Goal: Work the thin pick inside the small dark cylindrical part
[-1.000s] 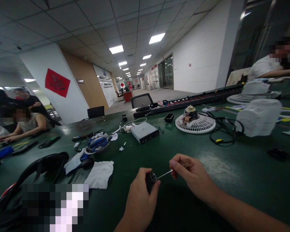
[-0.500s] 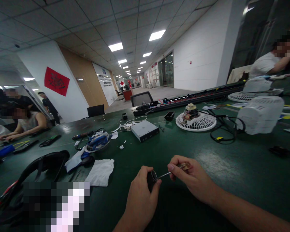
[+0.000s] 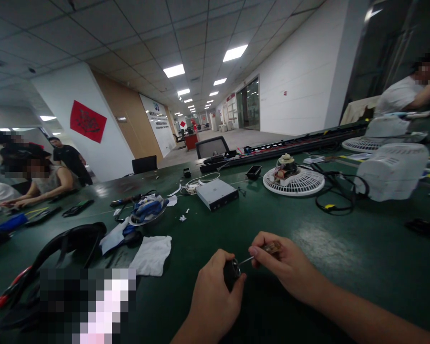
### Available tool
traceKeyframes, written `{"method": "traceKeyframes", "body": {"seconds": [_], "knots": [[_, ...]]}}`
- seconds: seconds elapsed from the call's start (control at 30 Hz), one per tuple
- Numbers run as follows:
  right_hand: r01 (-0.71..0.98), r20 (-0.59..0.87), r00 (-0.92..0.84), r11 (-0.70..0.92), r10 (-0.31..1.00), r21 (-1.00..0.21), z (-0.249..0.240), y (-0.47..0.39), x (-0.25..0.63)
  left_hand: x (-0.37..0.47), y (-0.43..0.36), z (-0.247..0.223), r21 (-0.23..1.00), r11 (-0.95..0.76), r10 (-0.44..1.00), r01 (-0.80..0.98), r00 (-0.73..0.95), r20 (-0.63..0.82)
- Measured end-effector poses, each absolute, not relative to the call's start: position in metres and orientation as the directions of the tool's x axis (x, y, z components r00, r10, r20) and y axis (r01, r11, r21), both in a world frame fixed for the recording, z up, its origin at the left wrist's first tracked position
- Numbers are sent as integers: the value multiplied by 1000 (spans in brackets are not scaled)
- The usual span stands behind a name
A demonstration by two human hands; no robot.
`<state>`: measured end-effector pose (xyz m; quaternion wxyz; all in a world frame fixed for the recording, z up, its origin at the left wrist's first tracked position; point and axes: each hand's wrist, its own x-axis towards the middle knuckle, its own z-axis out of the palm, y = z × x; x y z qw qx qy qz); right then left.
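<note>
A small dark round part [image 3: 231, 273] is held between the thumb and fingers of my left hand [image 3: 217, 294], its open end facing right. My right hand [image 3: 283, 263] grips a screwdriver [image 3: 271, 247] by its brownish see-through handle. The thin metal shaft points left and its tip meets the rim or inside of the part; which of the two I cannot tell. Both hands are above the green table [image 3: 251, 217], near its front edge.
Beyond my hands lie a silver disc drive [image 3: 218, 192], a small black box [image 3: 253, 172] and a white fan grille with a motor [image 3: 293, 180]. A white housing [image 3: 392, 172] stands right. White cloth [image 3: 151, 255] and a headset-like black band [image 3: 71, 239] lie left. People sit farther off.
My left hand has moved slightly right with the dark part, which has turned a little. My right hand stays nearly in place. The view has shifted slightly.
</note>
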<state>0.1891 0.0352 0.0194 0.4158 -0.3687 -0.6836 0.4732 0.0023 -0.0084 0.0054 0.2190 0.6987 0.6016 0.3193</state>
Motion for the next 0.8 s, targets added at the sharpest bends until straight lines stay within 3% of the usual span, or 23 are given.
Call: {"method": "traceKeyframes", "body": {"seconds": [0.5,0.8], "knots": [[131,175,-436,254,883,-958,18,33,187,0,-3,5,685,-147,971,714,-27,237],[244,271,-471,419,839,-874,18,29,187,1,-5,5,684,-112,975,720,-54,216]]}}
